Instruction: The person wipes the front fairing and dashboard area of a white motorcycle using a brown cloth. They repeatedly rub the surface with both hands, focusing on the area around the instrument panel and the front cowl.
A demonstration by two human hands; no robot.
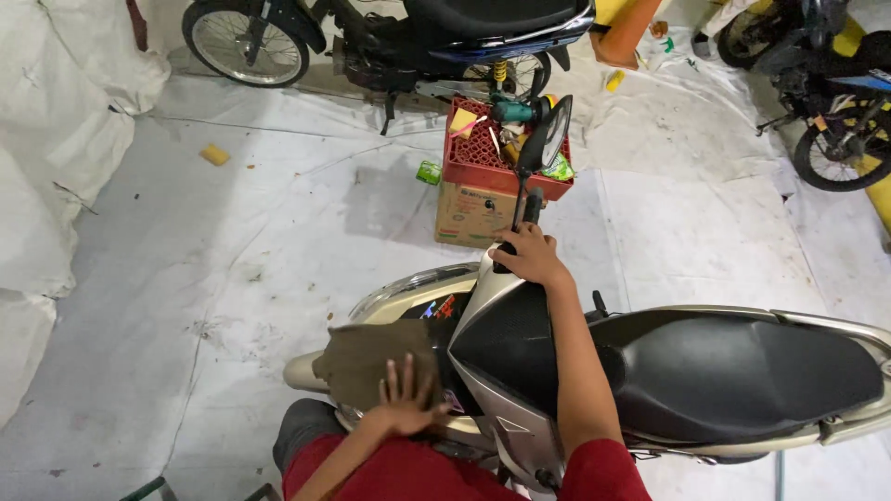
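A: Seen from the head camera, what's each hand on?

B: Left hand (406, 401) lies flat, fingers spread, pressing a brown rag (371, 364) onto the front panel of the beige scooter (492, 371). Palm down, not gripping, just resting on the cloth.

A: Right?

B: Right hand (529, 254) is wrapped around the scooter's handlebar grip (531, 210), fingers curled shut on it. Arm stretches across the dark headlight cover. The mirror (549, 136) stands on its stem just above that hand.

A: Where does the rag sit exactly?

B: On the scooter's nose, left of the dark cover, draped over the front fender area. Its near edge is under the hand, the rest spreads toward the floor side.

A: Scooter position?

B: Lying across the lower frame, black seat (733, 366) running off to the right. The person wears red sleeves and stands close against its front end.

A: Surroundings?

B: White sheeting on the floor (232, 278). A red crate (492, 158) sits on a cardboard box (469, 215) just beyond the handlebar, with a teal power tool (512, 112) and odd bits inside. Small green packet (428, 173) beside the box. A yellow sponge (214, 154) lies well apart at left. A dark motorbike (399, 37) is parked behind the crate, another one (826, 83) at top right.
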